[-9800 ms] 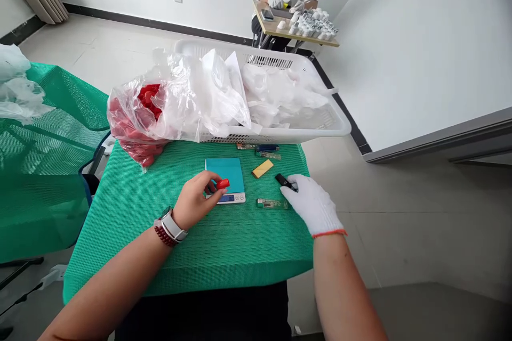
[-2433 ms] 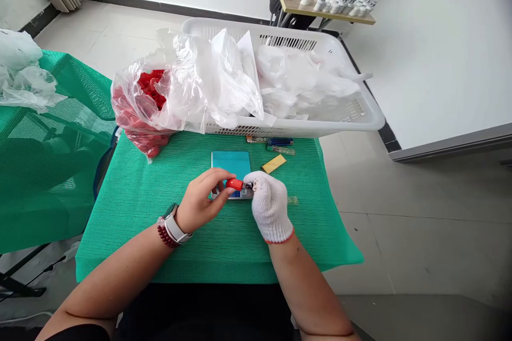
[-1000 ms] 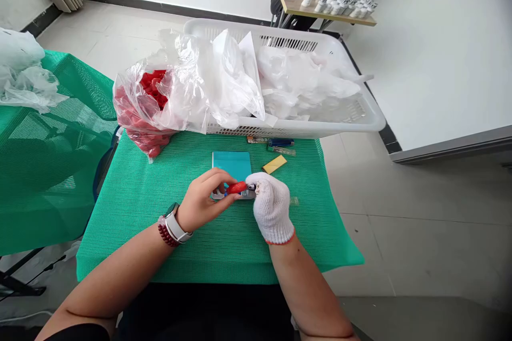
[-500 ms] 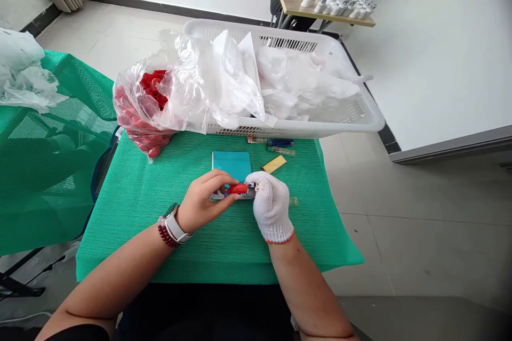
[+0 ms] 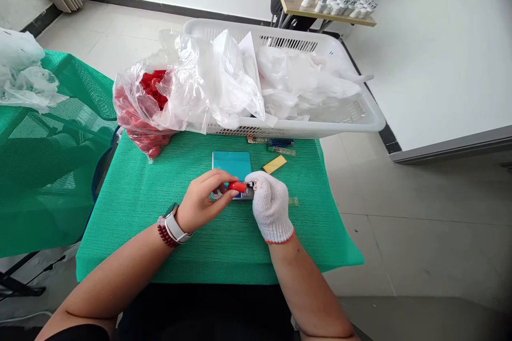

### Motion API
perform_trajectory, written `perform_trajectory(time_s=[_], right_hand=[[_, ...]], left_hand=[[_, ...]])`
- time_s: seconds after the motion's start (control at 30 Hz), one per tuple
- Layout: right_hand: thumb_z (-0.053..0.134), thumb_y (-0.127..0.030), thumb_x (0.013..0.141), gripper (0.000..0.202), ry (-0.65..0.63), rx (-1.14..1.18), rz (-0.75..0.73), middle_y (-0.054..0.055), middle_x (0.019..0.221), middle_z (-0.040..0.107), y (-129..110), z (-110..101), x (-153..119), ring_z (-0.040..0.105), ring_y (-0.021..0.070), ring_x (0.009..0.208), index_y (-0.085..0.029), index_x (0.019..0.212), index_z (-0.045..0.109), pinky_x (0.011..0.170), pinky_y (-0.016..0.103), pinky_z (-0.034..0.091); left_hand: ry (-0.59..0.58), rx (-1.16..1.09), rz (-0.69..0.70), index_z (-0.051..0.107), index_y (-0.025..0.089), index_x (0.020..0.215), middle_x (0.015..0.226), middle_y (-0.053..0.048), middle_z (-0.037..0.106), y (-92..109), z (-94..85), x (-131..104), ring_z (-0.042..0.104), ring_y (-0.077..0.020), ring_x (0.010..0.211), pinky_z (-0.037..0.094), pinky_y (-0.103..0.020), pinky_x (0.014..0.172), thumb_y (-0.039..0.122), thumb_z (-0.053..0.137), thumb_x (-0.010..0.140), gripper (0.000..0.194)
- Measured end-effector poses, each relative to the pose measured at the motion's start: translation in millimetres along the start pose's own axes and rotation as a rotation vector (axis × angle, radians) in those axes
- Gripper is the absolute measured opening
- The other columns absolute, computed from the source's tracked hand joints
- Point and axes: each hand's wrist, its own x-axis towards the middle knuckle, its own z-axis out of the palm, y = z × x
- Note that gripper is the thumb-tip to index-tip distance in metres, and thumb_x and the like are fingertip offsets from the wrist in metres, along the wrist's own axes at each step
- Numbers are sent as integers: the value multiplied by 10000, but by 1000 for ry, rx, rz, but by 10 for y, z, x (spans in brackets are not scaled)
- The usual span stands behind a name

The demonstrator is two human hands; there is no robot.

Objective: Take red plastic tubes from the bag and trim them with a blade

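Observation:
Between the thumb and fingers of my bare left hand [image 5: 208,195] is a small red plastic piece [image 5: 237,186], lying roughly level. My right hand [image 5: 271,206], in a white knitted glove, pinches a small dark-and-light piece [image 5: 250,185] right at the red piece's right end. I cannot tell whether the two pieces are joined. Beneath and behind the fingers lies a flat device with a teal top [image 5: 231,163] and a grey front edge, partly covered by my hands.
A yellow block [image 5: 274,164] and several lighter-like sticks [image 5: 281,143] lie on the green mesh cloth [image 5: 160,256]. Behind stand a bag of red parts [image 5: 140,122] and a white basket [image 5: 328,127] with plastic bags. Another person's gloved hands are at a far table [image 5: 296,8].
The red piece has turned slightly, its right end now a little lower. The dark piece shows more clearly at its end. Both hands have barely shifted.

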Motion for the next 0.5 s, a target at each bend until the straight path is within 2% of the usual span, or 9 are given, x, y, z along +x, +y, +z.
perform_trajectory(time_s=[0.23, 0.37, 0.5], right_hand=[[308, -306, 1011, 400, -1, 101, -35, 33, 746, 662, 28, 10, -30, 611, 135, 652, -188, 815, 636, 610, 252, 486], [292, -315, 1014, 434, -62, 77, -59, 36, 712, 652, 18, 0, -16, 593, 133, 630, -183, 800, 645, 589, 253, 475], [283, -331, 1017, 440, -71, 47, -18, 40, 736, 663, 17, -1, -6, 602, 137, 644, -184, 831, 653, 608, 256, 486]], left_hand=[[-10, 26, -14, 631, 176, 986, 852, -32, 680, 17, -7, 13, 551, -104, 669, 491, -227, 598, 225, 693, 883, 130], [14, 58, -43, 641, 174, 1018, 835, -31, 693, 23, -10, 10, 573, -101, 656, 494, -220, 597, 238, 640, 922, 115], [34, 80, -53, 646, 170, 1070, 825, -32, 720, 29, -8, 3, 617, -103, 654, 507, -213, 594, 253, 589, 953, 154]])
